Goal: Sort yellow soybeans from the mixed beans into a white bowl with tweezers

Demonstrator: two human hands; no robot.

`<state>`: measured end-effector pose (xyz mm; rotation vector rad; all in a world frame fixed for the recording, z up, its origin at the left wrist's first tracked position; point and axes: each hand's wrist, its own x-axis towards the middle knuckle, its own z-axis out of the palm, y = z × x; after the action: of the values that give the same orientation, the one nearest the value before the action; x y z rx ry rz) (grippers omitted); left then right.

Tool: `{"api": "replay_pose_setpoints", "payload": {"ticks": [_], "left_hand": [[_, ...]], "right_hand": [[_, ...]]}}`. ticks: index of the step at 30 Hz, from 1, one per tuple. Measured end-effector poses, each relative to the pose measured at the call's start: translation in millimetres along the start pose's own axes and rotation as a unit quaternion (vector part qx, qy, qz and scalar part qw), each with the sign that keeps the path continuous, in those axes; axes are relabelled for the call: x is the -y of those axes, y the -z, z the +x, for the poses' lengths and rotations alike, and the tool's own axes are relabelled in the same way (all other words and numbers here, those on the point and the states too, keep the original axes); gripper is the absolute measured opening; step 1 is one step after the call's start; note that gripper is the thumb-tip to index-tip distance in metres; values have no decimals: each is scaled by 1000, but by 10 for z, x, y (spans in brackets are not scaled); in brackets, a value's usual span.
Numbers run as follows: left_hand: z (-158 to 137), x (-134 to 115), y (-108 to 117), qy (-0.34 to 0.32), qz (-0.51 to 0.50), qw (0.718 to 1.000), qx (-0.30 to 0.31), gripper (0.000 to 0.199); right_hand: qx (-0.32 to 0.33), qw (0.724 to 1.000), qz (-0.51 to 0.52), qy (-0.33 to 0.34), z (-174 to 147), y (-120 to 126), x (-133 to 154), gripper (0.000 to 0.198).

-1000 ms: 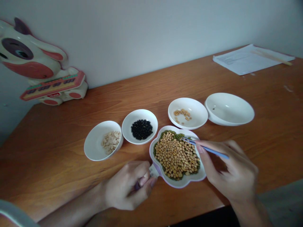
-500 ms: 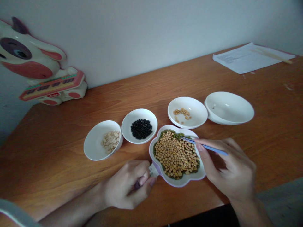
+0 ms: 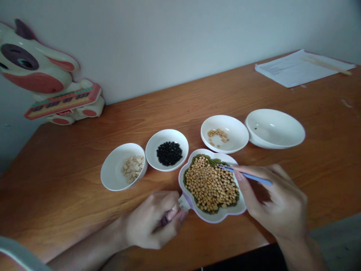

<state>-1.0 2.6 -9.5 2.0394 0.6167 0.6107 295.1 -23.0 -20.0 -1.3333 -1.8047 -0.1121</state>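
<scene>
Tweezers (image 3: 254, 177), likely light and springy: pinching them ahead of the middle with the right hand (image 3: 278, 201), tips over beans (image 3: 208, 184) between both hands; clamping the dish handle (image 3: 184, 203) with the left hand (image 3: 155, 220); probably needing gentle pressure against slipping.

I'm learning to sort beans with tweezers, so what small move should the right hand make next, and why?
Probably squeeze the blue tweezers on one tan bean near their tips: the right hand holds them over the flower-shaped dish, where tan beans lie; the left hand grips its handle, and the white bowl just behind holds similar beans.
</scene>
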Motion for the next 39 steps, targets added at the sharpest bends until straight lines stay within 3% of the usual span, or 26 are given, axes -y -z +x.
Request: {"api": "replay_pose_setpoints", "payload": {"ticks": [26, 30, 35, 39], "left_hand": [[-19, 5, -1, 7, 0, 1000, 4, 31], [-5, -3, -1, 4, -6, 1000, 3, 31], [0, 1, -5, 3, -6, 1000, -1, 31], [-12, 17, -3, 3, -2, 1000, 3, 31]], "right_hand": [[3, 1000, 13, -14, 2, -19, 6, 27], [-22, 1000, 18, -13, -38, 9, 3, 35], [-88, 996, -10, 2, -68, 25, -12, 60], [-99, 994, -47, -21, -24, -7, -24, 59]]}}
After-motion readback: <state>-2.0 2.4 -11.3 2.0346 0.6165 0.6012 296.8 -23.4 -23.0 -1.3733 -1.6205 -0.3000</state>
